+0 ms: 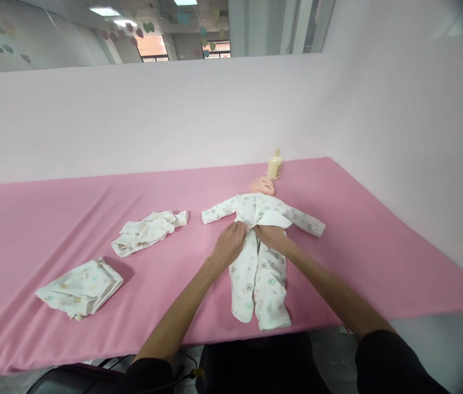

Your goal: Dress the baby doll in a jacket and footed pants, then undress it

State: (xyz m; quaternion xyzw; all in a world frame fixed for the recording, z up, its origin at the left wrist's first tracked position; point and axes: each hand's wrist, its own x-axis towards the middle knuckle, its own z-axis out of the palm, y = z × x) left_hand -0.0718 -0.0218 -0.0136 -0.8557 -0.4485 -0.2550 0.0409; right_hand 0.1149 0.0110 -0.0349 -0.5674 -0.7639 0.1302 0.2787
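Observation:
A baby doll [263,185] lies face up on the pink-covered table, its head toward the wall. It is dressed in a white printed baby top [252,205] with both sleeves spread wide, and white printed pants [271,284] cover its legs. My left hand [231,241] is closed on the cloth at the waist, where top and pants meet. Close beside it, my right hand [271,237] pinches the same waist area, under a raised flap of the top. My fingertips are partly hidden in the fabric, so exactly which edge each one grips is unclear.
A cream pump bottle [275,166] stands behind the doll's head. To the left lie a crumpled white garment [147,232] and a folded printed cloth [81,287]. The pink sheet [198,306] ends at the near edge, and white walls [153,120] border the back and right.

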